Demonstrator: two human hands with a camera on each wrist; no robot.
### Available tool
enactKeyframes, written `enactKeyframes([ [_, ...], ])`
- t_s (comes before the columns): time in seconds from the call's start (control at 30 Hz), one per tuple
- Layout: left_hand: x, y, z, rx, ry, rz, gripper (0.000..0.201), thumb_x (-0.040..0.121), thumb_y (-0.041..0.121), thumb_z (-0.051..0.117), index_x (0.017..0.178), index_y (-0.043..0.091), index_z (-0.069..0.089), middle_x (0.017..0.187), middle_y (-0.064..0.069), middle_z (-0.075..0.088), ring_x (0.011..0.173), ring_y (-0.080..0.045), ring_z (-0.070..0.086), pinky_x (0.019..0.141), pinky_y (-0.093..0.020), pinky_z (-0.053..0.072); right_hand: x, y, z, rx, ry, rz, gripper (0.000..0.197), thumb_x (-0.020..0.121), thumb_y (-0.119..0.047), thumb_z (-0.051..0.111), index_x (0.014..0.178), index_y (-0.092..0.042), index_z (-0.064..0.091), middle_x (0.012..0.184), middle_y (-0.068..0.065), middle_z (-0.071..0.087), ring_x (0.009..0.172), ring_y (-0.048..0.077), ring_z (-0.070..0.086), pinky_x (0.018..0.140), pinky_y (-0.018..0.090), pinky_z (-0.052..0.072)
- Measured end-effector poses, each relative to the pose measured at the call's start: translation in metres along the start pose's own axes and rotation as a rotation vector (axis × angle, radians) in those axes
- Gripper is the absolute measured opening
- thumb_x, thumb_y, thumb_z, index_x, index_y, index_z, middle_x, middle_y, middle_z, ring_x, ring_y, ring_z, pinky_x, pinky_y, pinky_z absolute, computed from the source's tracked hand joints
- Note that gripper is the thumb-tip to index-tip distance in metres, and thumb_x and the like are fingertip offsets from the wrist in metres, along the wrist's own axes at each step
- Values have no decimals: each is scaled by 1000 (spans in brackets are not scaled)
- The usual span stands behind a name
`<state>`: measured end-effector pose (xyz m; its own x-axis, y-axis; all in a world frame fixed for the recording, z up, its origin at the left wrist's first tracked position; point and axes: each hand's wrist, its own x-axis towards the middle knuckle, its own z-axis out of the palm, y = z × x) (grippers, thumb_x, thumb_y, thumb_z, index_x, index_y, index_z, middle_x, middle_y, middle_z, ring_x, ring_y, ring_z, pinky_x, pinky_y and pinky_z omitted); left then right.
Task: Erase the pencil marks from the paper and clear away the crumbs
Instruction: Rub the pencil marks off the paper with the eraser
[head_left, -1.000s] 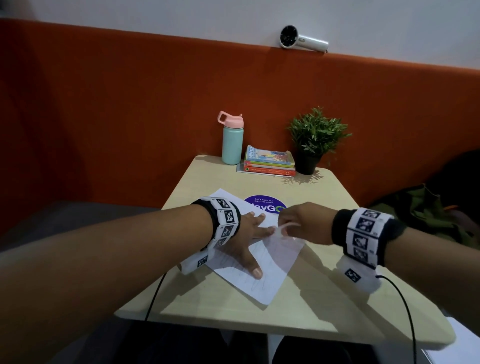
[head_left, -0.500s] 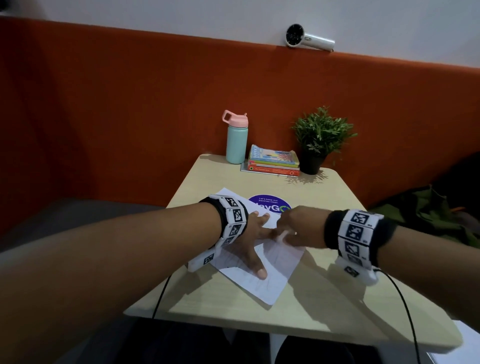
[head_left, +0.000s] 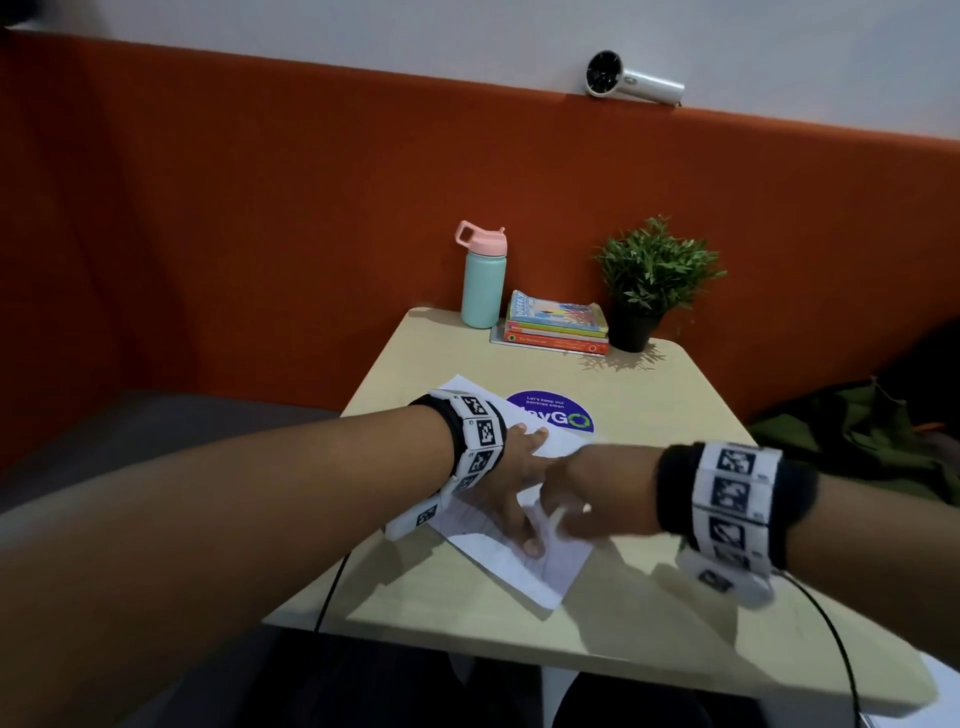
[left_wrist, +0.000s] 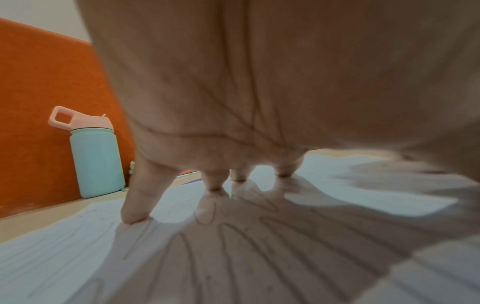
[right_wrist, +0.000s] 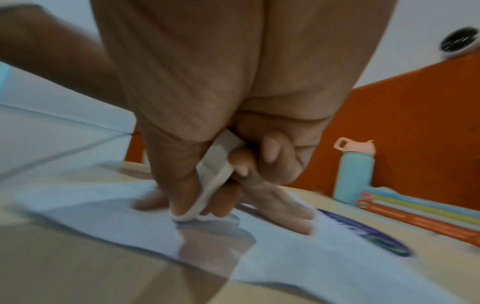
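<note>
A white sheet of paper (head_left: 524, 569) with faint pencil lines lies at an angle on the beige table (head_left: 649, 623). My left hand (head_left: 511, 483) lies flat on it with spread fingers, pressing it down; the left wrist view shows the fingertips (left_wrist: 132, 216) on the paper (left_wrist: 233, 257) among pencil strokes. My right hand (head_left: 587, 501) pinches a white eraser (right_wrist: 215, 174) between thumb and fingers, its tip on the paper (right_wrist: 298, 257) beside the left hand (right_wrist: 280, 207). In the head view the eraser (head_left: 556, 517) is a blurred white streak.
At the table's far edge stand a teal bottle with a pink lid (head_left: 483, 283), a stack of books (head_left: 556, 330) and a potted plant (head_left: 649, 283). A purple round sticker (head_left: 558, 413) lies partly under the paper. An orange padded wall runs behind; green cloth (head_left: 862, 436) lies at right.
My right hand with the eraser has slid toward me along the paper, from near the left fingertips to beside the thumb. The left hand stays pressed on the sheet.
</note>
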<state>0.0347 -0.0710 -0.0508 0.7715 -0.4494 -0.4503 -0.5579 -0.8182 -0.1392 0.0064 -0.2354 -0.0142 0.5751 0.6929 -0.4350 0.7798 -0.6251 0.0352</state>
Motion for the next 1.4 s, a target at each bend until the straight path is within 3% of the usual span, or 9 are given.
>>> enactKeyframes([
  [0.13,-1,-2,-2,-25,-15,1,120,72,84,64,157,46,-12,168,-6,-21,156,-33,-9,118,-66,6,12,37,-14,-77,96,132,34,93,-28,52,125,-27,62,115,0,66,107,23,60,94,36,49],
  [0.3,-3,-1,-2,-12,7,-14,120,70,87,61,157,48,-13,169,-6,-19,156,-31,-8,119,-64,8,-10,-4,2,-54,-30,-23,26,91,-24,53,113,-20,66,110,0,66,98,20,60,87,34,49],
  [0.47,4,-4,1,-47,-32,-21,128,64,90,61,157,46,-16,168,-4,-23,156,-31,-11,118,-66,4,2,36,-9,-69,82,149,33,91,-27,52,121,-22,64,113,1,66,105,23,62,92,36,50],
  [0.63,-4,0,-4,-16,-17,-23,123,71,87,61,156,46,-16,168,-5,-22,156,-30,-11,119,-63,6,-14,-11,1,-65,-34,-17,27,92,-25,52,115,-20,65,112,-1,64,100,19,58,89,33,49],
  [0.83,0,-3,0,-20,0,-6,123,71,86,62,158,43,-13,168,-5,-20,156,-31,-8,119,-64,7,15,38,-16,-146,79,189,32,92,-29,52,122,-24,63,113,-1,67,96,19,60,85,32,50],
  [1.0,1,-2,0,33,15,-17,119,66,93,57,159,45,0,169,-4,-18,157,-31,-4,120,-65,13,12,-3,-5,-114,-9,1,26,91,-27,54,113,-22,66,105,0,67,85,18,56,78,30,48],
  [1.17,0,-4,1,-14,14,-4,122,72,86,62,157,43,-14,169,-3,-18,157,-29,-6,119,-63,7,23,37,-20,-177,71,182,29,93,-31,53,120,-25,64,108,0,68,90,19,58,85,34,52],
  [1.3,4,-4,2,26,11,-19,121,64,94,57,158,46,-2,169,-5,-18,156,-31,-5,120,-65,12,14,-3,-3,-75,-9,4,24,91,-30,52,107,-21,67,101,-1,70,85,18,61,81,33,51],
  [1.4,5,-5,3,-2,2,0,126,59,97,55,157,47,-7,169,-3,-20,156,-31,-8,120,-66,8,17,12,-7,-53,28,42,27,92,-32,53,115,-24,66,105,-2,70,90,18,61,82,29,48],
])
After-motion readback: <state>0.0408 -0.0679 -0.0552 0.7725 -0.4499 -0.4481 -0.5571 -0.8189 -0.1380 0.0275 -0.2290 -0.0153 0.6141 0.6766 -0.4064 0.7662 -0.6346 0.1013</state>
